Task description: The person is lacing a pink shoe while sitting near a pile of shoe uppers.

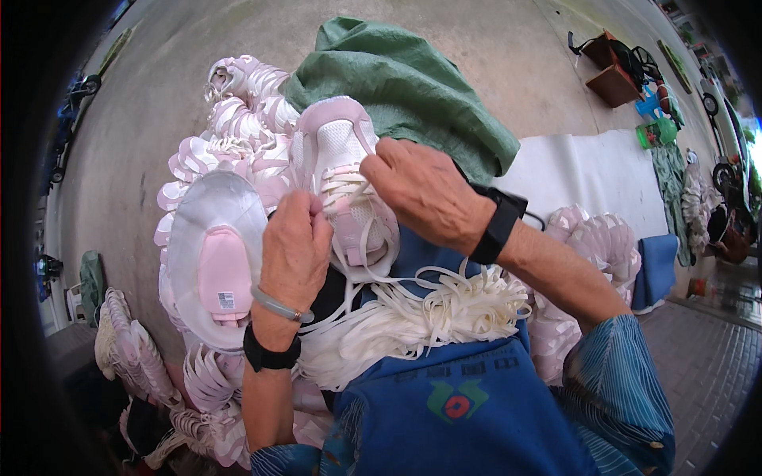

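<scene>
Pink-and-white shoe (333, 147): located between my left hand (295, 250), which pinches a white lace (343, 190), and my right hand (425, 190), curled closed at the shoe's right edge; that grip's contents hidden.

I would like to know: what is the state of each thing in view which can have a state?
Sneaker: partly laced, toe pointing away.
Shoelace: threaded across the sneaker.
Left hand: fingers pinched closed at the shoelace.
Right hand: fingers pinched closed at the shoelace.
Lace bundle: loose, tangled at its right end.
Green sack: crumpled.
White sheet: spread out.
Shoes at left: packed closely together.
Right wristband: fastened.
</scene>
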### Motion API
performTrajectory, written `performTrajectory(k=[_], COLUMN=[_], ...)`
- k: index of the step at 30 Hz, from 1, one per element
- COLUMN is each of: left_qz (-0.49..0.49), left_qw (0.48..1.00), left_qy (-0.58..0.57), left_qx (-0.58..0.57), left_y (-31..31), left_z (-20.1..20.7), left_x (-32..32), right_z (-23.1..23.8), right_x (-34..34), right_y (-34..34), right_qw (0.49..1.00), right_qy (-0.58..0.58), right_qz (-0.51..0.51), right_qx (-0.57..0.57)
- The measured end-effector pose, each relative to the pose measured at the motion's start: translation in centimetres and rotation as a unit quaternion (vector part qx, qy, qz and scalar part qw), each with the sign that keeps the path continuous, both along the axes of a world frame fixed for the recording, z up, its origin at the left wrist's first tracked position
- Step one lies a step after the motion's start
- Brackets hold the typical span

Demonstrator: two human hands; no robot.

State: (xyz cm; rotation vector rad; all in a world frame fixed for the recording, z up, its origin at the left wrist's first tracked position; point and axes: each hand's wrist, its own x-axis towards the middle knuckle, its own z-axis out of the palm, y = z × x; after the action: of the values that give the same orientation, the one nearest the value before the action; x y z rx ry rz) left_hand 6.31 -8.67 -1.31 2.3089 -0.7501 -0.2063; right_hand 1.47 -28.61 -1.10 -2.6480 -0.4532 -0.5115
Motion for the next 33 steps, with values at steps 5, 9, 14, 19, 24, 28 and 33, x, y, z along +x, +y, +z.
performTrajectory(k=[5, 9, 14, 19, 24, 28, 33], left_qz=[0.061, 0.086, 0.068, 0.102, 0.141, 0.193, 0.090], left_qw=[0.995, 0.953, 0.968, 0.947, 0.959, 0.951, 0.954], left_qy=[0.075, 0.281, 0.236, 0.298, 0.230, 0.203, 0.282], left_qx=[0.000, -0.077, -0.057, -0.061, -0.082, -0.133, 0.043], left_y=[-0.5, 0.9, 0.5, 0.2, 1.2, 0.5, 0.6], left_z=[2.6, 1.4, -0.5, 1.2, 0.6, 1.1, 0.4], left_x=[0.5, -0.2, -0.5, 1.9, 2.9, 0.8, 0.0], right_z=[-1.3, -1.1, -1.6, -1.9, -3.3, -3.1, -2.1], right_x=[-0.3, -0.9, -1.0, -0.5, -0.4, -0.7, -1.6], right_y=[-0.8, -0.1, -0.4, -3.3, -3.2, -4.2, -3.8], right_qw=[0.994, 0.842, 0.930, 0.961, 0.974, 0.966, 0.960], right_qy=[0.086, 0.316, 0.221, 0.231, 0.185, 0.215, 0.219], right_qz=[-0.067, -0.094, -0.067, -0.015, -0.050, -0.025, -0.037], right_qx=[0.031, 0.428, 0.286, 0.152, 0.120, 0.142, 0.167])
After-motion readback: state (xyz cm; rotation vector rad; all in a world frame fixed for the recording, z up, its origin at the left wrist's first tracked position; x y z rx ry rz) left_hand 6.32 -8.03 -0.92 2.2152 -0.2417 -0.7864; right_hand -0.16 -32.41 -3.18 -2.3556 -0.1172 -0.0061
